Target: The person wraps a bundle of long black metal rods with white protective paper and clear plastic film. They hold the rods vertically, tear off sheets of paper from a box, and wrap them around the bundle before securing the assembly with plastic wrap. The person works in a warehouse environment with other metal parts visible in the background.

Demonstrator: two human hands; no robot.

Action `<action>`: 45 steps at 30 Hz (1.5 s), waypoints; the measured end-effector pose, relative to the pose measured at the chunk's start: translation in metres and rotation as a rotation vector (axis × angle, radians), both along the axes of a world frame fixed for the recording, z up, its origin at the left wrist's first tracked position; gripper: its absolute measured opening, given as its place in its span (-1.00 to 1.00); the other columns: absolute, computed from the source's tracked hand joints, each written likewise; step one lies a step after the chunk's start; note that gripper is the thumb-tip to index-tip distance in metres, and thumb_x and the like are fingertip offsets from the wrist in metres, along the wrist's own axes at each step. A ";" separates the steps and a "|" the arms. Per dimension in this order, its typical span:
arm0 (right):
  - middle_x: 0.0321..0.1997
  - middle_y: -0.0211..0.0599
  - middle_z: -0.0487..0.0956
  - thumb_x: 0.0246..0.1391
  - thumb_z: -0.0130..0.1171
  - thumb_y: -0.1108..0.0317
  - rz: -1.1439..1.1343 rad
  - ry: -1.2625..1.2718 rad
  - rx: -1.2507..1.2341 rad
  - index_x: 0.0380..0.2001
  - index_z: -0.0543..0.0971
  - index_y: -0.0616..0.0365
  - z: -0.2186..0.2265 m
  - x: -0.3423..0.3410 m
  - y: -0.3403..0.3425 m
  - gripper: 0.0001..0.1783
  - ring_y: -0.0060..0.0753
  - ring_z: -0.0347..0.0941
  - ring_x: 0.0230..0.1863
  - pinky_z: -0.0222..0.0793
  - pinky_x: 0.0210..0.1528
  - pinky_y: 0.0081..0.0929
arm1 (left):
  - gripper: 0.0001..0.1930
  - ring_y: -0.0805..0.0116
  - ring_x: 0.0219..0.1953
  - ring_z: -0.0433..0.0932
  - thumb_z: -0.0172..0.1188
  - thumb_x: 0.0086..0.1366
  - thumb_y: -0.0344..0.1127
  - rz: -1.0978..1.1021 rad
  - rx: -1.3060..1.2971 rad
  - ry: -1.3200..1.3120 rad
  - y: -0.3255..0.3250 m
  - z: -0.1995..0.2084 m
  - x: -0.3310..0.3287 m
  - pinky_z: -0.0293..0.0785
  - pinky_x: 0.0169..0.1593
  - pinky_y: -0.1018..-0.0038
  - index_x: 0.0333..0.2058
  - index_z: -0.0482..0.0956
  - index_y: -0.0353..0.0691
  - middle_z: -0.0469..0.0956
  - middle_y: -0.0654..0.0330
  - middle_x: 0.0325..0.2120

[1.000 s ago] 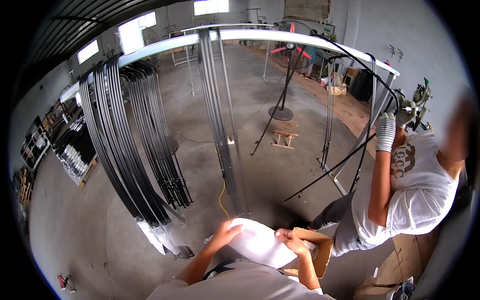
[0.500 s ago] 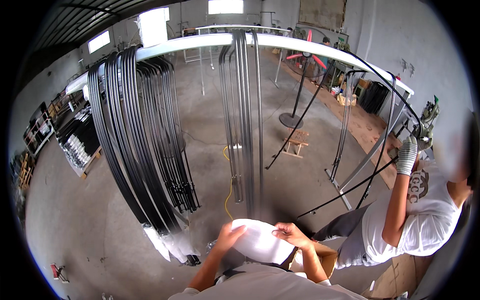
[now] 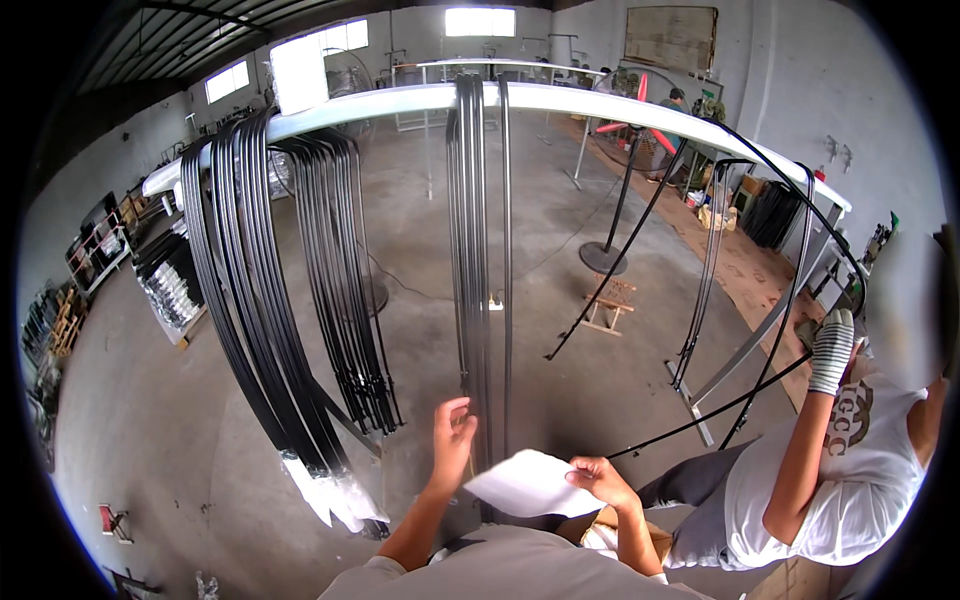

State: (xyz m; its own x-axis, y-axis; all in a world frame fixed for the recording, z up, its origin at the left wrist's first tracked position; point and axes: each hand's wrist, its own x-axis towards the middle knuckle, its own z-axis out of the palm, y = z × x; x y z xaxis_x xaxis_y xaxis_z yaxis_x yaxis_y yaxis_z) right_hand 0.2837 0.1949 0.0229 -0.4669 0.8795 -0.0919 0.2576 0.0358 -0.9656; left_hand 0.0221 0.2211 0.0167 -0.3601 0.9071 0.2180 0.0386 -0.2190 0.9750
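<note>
My right hand (image 3: 603, 482) pinches the right edge of a thin white sheet (image 3: 530, 484), its thumb on top; whether it is paper or a flat plastic bag I cannot tell. Off the sheet's left corner, my left hand (image 3: 454, 438) is raised with fingers loosely bent and apart, and nothing shows in it. Just beyond its fingertips hangs the middle bundle of long black rods (image 3: 468, 230), draped over a white rail (image 3: 400, 101). Whether the fingers touch a rod is unclear.
More black rods (image 3: 240, 260) hang at the left, their lower ends in clear plastic wrap (image 3: 325, 497). At the right a co-worker's striped-gloved hand (image 3: 832, 352) holds a black rod. An open cardboard box (image 3: 660, 540) stands beside my right forearm. Farther off are a red-bladed fan (image 3: 640, 125) and a wooden stool (image 3: 608, 303).
My left hand has let go of the white sheet and moved up and slightly left toward the rods. My right hand keeps the sheet, which now tilts. The whole view has shifted a little.
</note>
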 end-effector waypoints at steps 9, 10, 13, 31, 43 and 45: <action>-0.67 -0.59 0.25 -0.01 0.09 0.42 0.040 -0.018 -0.051 -0.55 0.41 0.27 0.000 -0.004 -0.005 -0.85 -0.75 0.10 -0.55 0.10 -0.49 -0.67 | -0.66 0.40 -0.15 0.39 0.12 0.13 -0.36 -0.195 -0.020 -0.066 0.022 -0.023 0.006 0.32 -0.10 0.52 -0.12 0.30 -0.30 0.40 0.13 -0.19; -0.67 -0.59 0.25 -0.01 0.09 0.42 0.038 -0.003 -0.046 -0.55 0.41 0.27 -0.001 -0.005 -0.007 -0.85 -0.74 0.10 -0.55 0.10 -0.49 -0.66 | -0.70 0.44 -0.17 0.40 0.09 0.15 -0.39 -0.232 -0.028 -0.076 0.025 -0.023 0.007 0.31 -0.09 0.54 -0.14 0.30 -0.30 0.41 0.16 -0.21; -0.67 -0.57 0.25 -0.01 0.09 0.42 0.041 0.027 -0.016 -0.55 0.41 0.27 -0.002 -0.009 -0.009 -0.85 -0.73 0.10 -0.55 0.10 -0.49 -0.64 | -0.84 0.52 -0.25 0.43 0.03 0.19 -0.44 -0.283 0.004 -0.134 0.034 -0.021 0.012 0.32 -0.11 0.59 -0.25 0.35 -0.31 0.47 0.23 -0.30; -0.02 0.05 0.28 -0.22 0.15 0.43 -1.273 -0.472 0.726 -0.50 0.49 0.19 -0.005 0.063 0.010 -0.87 0.03 0.16 0.03 0.11 0.02 -0.22 | -0.88 0.49 -0.34 0.44 0.00 0.22 -0.40 -0.350 -0.057 -0.251 0.032 -0.010 0.033 0.30 -0.24 0.61 -0.27 0.42 -0.26 0.50 0.22 -0.35; -0.67 -0.50 0.23 -0.29 0.21 0.53 -0.540 0.179 0.732 -0.69 0.38 0.29 0.048 0.084 0.091 -0.82 -0.64 0.10 -0.64 -0.03 -0.59 -0.61 | -0.89 0.43 -0.35 0.49 0.03 0.19 -0.42 -0.315 -0.079 -0.250 0.017 -0.004 0.024 0.37 -0.22 0.56 -0.29 0.43 -0.26 0.51 0.18 -0.37; -0.70 -0.42 0.20 -0.28 0.19 0.51 -0.480 0.176 0.701 -0.72 0.34 0.29 0.058 0.062 0.087 -0.79 -0.58 0.09 -0.64 0.03 -0.56 -0.57 | -0.87 0.41 -0.34 0.50 0.03 0.19 -0.42 -0.332 -0.100 -0.223 0.018 -0.003 0.023 0.37 -0.21 0.55 -0.28 0.43 -0.28 0.51 0.18 -0.37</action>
State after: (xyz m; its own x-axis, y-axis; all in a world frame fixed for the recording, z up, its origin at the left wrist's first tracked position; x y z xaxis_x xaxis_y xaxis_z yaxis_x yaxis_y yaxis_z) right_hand 0.3453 0.2815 0.0811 0.0125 0.8116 0.5841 0.2465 0.5636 -0.7884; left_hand 0.0450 0.2389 0.0134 -0.0727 0.9947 0.0730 -0.2328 -0.0881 0.9685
